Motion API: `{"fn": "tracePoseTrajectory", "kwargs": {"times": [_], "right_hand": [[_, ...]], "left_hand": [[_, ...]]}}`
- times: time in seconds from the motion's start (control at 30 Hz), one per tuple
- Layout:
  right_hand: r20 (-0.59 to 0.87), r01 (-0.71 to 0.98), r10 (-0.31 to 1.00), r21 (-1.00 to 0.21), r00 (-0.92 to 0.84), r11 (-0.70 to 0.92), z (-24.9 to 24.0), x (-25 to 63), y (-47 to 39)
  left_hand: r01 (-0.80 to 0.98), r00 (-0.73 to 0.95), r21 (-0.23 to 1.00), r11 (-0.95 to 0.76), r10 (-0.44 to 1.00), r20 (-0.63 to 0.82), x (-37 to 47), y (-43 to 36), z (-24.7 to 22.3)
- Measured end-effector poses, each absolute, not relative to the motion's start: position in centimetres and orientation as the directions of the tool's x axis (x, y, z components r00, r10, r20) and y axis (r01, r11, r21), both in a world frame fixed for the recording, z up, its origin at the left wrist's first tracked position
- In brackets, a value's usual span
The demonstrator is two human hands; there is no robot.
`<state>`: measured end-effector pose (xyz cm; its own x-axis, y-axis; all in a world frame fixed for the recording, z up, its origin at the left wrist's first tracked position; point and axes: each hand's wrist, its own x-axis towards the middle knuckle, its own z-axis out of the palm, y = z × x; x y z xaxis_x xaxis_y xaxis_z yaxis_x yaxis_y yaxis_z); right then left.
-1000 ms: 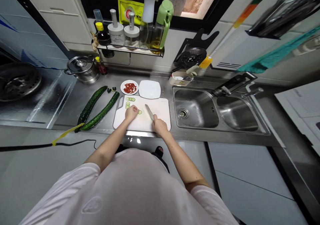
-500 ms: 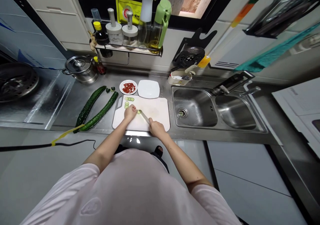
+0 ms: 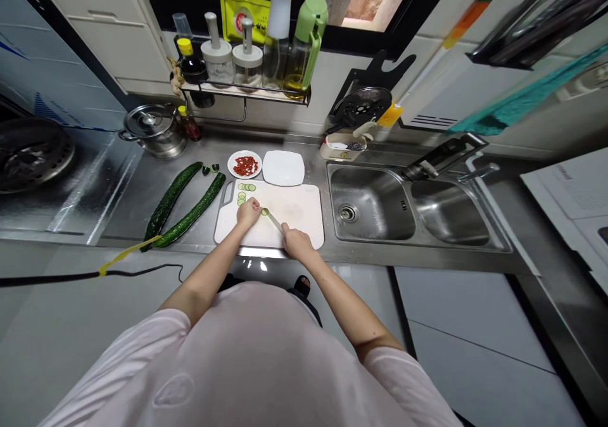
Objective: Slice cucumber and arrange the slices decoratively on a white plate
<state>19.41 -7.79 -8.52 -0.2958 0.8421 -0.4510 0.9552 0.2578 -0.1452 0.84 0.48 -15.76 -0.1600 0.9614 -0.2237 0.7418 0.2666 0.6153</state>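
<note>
My right hand (image 3: 297,243) is wrapped round the handle of a knife (image 3: 276,222), whose blade points up and left over the white cutting board (image 3: 304,215). A pale green cucumber slice (image 3: 265,211) is at the blade's tip, close beside the fingertips of my left hand (image 3: 249,213). That hand is closed over the board with its fingers pinched; whatever is between them is too small to make out. Several cucumber slices (image 3: 247,187) lie in a row and a small column at the board's upper left, just beyond my left hand.
Two long cucumbers (image 3: 192,215) and cut ends (image 3: 206,170) lie left of the board. Behind it stand a plate of chopped red pieces (image 3: 232,166) and a white square plate (image 3: 284,168). A double sink (image 3: 375,205) is right, a lidded pot (image 3: 151,129) back left.
Both hands and the knife hold nearly the same place over the board. Only a very slight shift of the camera view shows.
</note>
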Motion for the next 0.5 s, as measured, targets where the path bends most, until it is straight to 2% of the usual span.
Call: {"fn": "tracePoseTrajectory", "kwargs": {"times": [0.5], "right_hand": [[-0.504,0.955,0.812,-0.128,-0.294,0.266,-8.58,19.02,-7.14]], "left_hand": [[0.741,-0.147,0.620,0.259,0.963,-0.227,0.72,0.60,-16.15]]}}
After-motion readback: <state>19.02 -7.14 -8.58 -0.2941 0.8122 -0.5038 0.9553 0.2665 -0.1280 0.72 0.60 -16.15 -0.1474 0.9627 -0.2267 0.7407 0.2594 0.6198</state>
